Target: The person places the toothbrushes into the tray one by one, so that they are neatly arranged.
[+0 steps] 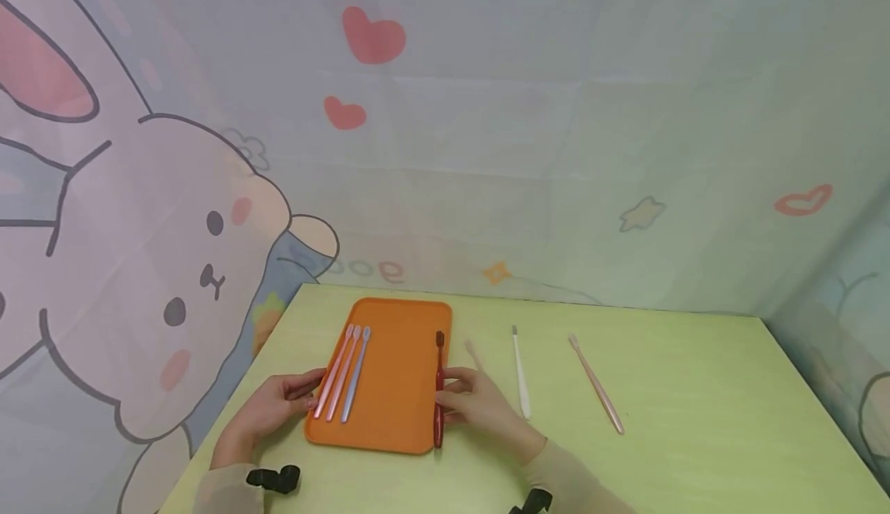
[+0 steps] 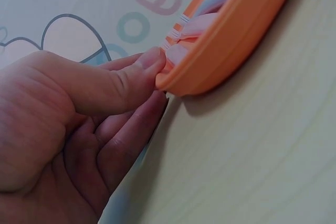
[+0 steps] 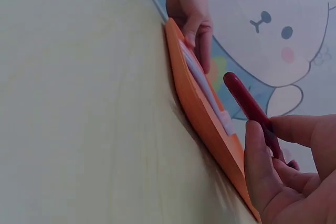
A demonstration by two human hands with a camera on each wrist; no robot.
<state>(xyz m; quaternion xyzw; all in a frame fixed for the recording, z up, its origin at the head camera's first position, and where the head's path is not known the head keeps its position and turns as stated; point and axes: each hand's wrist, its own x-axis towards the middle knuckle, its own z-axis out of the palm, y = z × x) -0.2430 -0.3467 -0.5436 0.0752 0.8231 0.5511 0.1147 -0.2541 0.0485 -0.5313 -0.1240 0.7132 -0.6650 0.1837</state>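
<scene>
In the head view, an orange tray (image 1: 396, 375) lies on the table. Two pink toothbrushes (image 1: 344, 376) and one light blue toothbrush (image 1: 355, 376) rest side by side along its left part. My left hand (image 1: 274, 406) pinches the tray's left rim, the thumb beside the nearest pink handle, as the left wrist view shows. Between thumb and fingers, my right hand (image 1: 483, 406) holds a dark red toothbrush (image 1: 439, 355) over the tray's right edge, bristle end pointing away. In the right wrist view, the red handle (image 3: 244, 95) stands above the rim.
Right of the tray on the pale green table (image 1: 716, 398) lie a white toothbrush (image 1: 521, 375) and a pink toothbrush (image 1: 597, 384). Another pale toothbrush (image 1: 473, 353) is partly hidden behind my right hand. A printed cloth (image 1: 487, 151) hangs behind the table.
</scene>
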